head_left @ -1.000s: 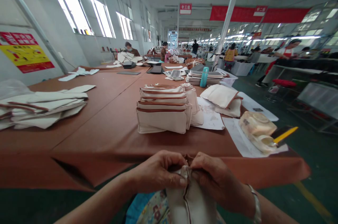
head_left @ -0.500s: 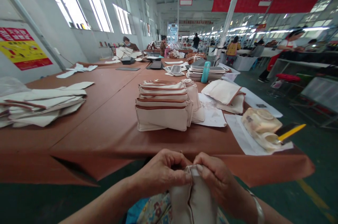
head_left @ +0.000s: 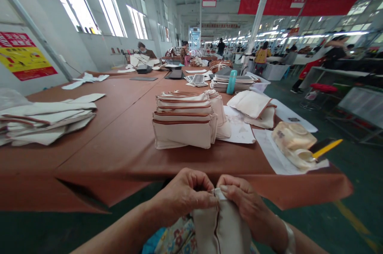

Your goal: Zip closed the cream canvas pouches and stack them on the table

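Note:
A cream fabric piece with a dark brown-edged seam (head_left: 224, 226) stands upright over my lap, below the table's front edge. My left hand (head_left: 187, 192) pinches its top edge at the seam between thumb and fingers. Just to the right, my right hand (head_left: 243, 198) grips the same top edge, thumb on the near face. The two hands almost meet at the seam. Straight ahead on the table is a stacked row of similar cream pieces with brown edging (head_left: 182, 132). The lower end of the held piece runs out of view.
The brown-covered table (head_left: 119, 134) carries a pile of cream pieces (head_left: 50, 116) at left and more cream panels (head_left: 251, 106) at right. A cut-open plastic jug (head_left: 295, 138) with a yellow-handled brush (head_left: 327, 149) sits near the right corner. A turquoise bottle (head_left: 231, 82) stands farther back.
Both hands keep their grip on the fabric piece. My right hand has shifted slightly left, and the piece's right side has spread a little outward. A co-worker at far right has leaned over.

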The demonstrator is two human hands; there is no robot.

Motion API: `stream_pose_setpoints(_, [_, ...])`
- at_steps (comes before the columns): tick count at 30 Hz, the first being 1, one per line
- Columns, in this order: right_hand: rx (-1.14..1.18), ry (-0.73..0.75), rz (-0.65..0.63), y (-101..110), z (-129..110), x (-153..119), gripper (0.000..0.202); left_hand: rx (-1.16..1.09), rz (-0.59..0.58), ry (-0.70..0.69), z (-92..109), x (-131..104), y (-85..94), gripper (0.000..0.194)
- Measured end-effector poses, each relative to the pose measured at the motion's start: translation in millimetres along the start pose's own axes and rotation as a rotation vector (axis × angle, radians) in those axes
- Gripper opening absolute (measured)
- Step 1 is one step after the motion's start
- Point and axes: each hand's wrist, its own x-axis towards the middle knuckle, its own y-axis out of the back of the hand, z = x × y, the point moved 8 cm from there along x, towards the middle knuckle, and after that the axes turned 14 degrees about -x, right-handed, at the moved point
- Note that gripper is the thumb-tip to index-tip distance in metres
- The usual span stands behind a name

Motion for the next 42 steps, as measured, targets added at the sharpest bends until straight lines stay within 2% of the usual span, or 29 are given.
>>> stream_pose_setpoints(6, [-0.047, -0.019, 0.01, 0, -1, -2, 0.028, -0.089, -0.031, 0.003, 0, 0, -3.6, 0.03])
stream_pose_setpoints(11, [-0.259, 0.172, -0.026, -1, -18, -6, 0.036, 0.041, 0.011, 0.043, -1, -1, -2.9, 0.016])
stream_pose_setpoints(15, [-0.543, 0.196, 0.065, 2, -28, -7, 0.023, 0.259, -0.003, 0.013, 12, -5, -8.6, 0.016])
stream_pose_setpoints(18, [-0.766, 0.219, 0.154, 2, -35, -10, 0.015, 0.336, -0.029, -0.018, 19, -7, -13.9, 0.015])
stream_pose_setpoints(22, [-0.986, 0.356, 0.243, -1, -44, -15, 0.009, 0.382, -0.047, -0.052, 18, -6, -17.6, 0.019])
stream_pose_setpoints(24, [-0.959, 0.354, 0.235, 1, -43, -14, 0.01, 0.427, -0.003, -0.061, 17, -4, -14.7, 0.019])
stream_pose_setpoints(26, [-0.803, 0.256, 0.16, 7, -36, -10, 0.011, 0.457, 0.037, -0.045, 16, -4, -11.4, 0.016])
stream_pose_setpoints(28, [-0.606, 0.159, 0.076, 11, -30, -8, 0.016, 0.453, 0.041, -0.025, 15, -5, -10.5, 0.016])
stream_pose_setpoints(30, [-0.494, 0.127, 0.039, 13, -30, -9, 0.021, 0.439, 0.023, -0.014, 14, -6, -11.5, 0.017])
stream_pose_setpoints(35, [-0.565, 0.174, 0.081, 11, -32, -9, 0.015, 0.453, 0.034, -0.048, 16, -6, -11.5, 0.015])
stream_pose_setpoints(42, [-0.339, 0.092, 0.059, 8, -13, 0, 0.018, 0.299, -0.047, -0.017, 14, 1, -12.9, 0.023])
